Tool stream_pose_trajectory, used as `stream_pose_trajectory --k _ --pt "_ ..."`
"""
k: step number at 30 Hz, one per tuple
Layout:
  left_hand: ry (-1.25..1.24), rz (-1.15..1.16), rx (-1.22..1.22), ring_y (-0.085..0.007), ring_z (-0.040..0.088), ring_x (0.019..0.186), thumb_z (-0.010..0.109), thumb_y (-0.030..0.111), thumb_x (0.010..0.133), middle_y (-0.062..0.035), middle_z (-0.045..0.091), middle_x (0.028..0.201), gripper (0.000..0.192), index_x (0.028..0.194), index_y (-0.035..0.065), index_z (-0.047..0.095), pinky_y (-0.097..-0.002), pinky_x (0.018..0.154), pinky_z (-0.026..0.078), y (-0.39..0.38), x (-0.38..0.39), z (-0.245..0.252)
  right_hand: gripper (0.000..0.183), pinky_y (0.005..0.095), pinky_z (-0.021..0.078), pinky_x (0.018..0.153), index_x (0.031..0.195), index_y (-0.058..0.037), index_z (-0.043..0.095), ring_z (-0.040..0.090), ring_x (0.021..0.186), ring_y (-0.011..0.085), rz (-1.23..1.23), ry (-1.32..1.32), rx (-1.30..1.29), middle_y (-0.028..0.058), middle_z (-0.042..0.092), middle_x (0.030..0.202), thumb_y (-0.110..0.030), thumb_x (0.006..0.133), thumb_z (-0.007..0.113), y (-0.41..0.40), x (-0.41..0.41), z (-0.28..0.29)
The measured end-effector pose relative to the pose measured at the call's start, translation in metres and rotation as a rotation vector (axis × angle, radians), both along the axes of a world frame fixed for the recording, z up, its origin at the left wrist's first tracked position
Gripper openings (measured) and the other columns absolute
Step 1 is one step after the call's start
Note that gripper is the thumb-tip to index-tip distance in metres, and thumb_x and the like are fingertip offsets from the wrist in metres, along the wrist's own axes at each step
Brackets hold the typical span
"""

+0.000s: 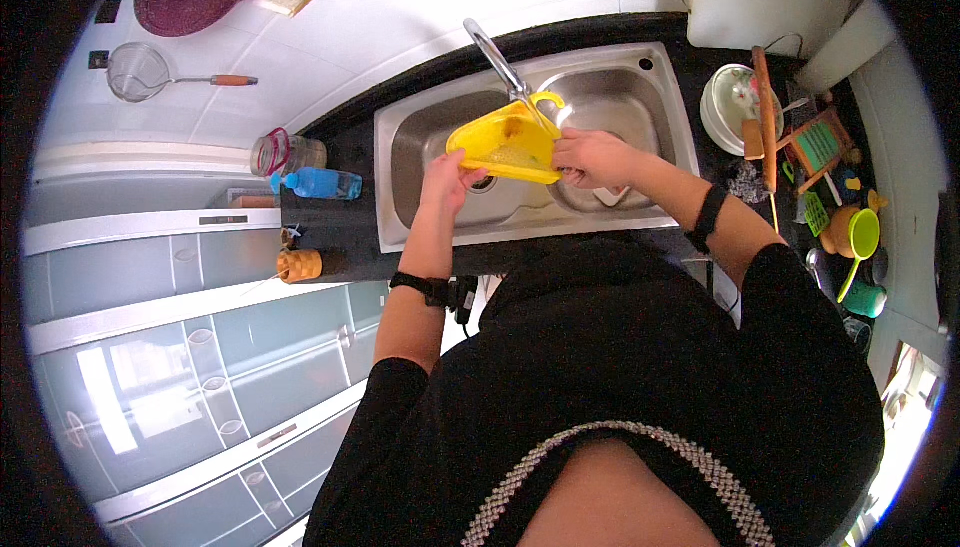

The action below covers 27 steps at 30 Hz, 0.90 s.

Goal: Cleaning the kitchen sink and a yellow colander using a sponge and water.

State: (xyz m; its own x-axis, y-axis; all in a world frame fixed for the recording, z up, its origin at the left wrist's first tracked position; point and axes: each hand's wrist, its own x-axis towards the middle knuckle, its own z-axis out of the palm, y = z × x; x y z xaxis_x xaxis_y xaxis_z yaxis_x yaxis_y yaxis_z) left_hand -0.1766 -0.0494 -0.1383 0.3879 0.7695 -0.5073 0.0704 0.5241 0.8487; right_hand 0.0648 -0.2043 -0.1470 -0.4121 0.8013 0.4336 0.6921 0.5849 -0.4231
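Observation:
A yellow plastic strainer basket [517, 157] with a hooked end is held tilted over the double-basin steel sink [388, 205]. Brown stains and small bits of residue show on its inside. My left hand [448, 181] pinches its left front rim, thumb on top. At the right corner, the curled fingers of my right hand [596, 160] grip the edge; their tips are partly hidden. Directly above the basket is the chrome faucet [499, 59], with what looks like a stream of water falling into it. Beneath my right hand, a pale object [611, 196] lies in the right basin, partly covered.
Left of the sink stand a blue pump bottle [322, 183], a glass jar [304, 153] and a wooden toothpick holder [299, 265]. On the right are stacked white bowls [709, 115], a wooden rolling pin [766, 111], a grater [817, 145] and a green ladle [864, 232].

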Motion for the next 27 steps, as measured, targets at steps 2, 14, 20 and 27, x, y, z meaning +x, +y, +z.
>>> stream_pose_trajectory --k 2,14,20,27 --pt "0.007 -0.039 0.003 -0.0277 0.062 0.085 0.047 0.013 0.088 -0.0175 0.059 0.101 0.028 0.109 -0.0065 0.048 -0.0362 0.066 0.056 -0.002 0.001 -0.002 0.013 0.0398 0.0455 0.073 0.077 -0.0069 0.054 0.053 0.08 0.0315 -0.028 0.011 -0.13 0.0105 0.055 0.078 -0.015 0.068 0.059 -0.007 0.006 0.012" --pt "0.661 -0.637 1.353 -0.032 0.062 0.081 0.053 0.034 0.085 -0.0167 0.062 0.096 0.034 0.095 0.0031 0.063 -0.0422 0.073 0.048 -0.01 0.031 -0.014 0.01 0.0414 0.044 0.071 0.08 -0.0039 0.055 0.054 0.077 0.0345 -0.16 0.297 -0.049 0.014 0.056 0.076 -0.014 0.078 0.055 0.014 0.025 0.004" --pt "0.744 -0.771 1.079 -0.033 0.06 0.079 0.053 0.034 0.084 -0.0158 0.062 0.083 0.033 0.088 0.0026 0.061 -0.0402 0.069 0.046 0.006 0.007 0.042 0.014 0.0384 0.0447 0.064 0.086 -0.0037 0.059 0.057 0.068 0.0285 -0.348 0.537 -0.214 0.0128 0.059 0.073 -0.014 0.076 0.059 0.025 -0.003 -0.003" --pt "0.777 -0.239 0.756 -0.0205 0.061 0.074 0.049 0.024 0.089 -0.0102 0.064 0.081 0.028 0.091 -0.0014 0.061 -0.0323 0.068 0.047 0.033 -0.035 0.056 0.019 0.0244 0.0374 0.053 0.079 -0.0039 0.058 0.045 0.055 0.0105 -0.395 1.219 -0.859 0.0014 0.052 0.064 -0.021 0.087 0.055 0.047 -0.012 -0.033"
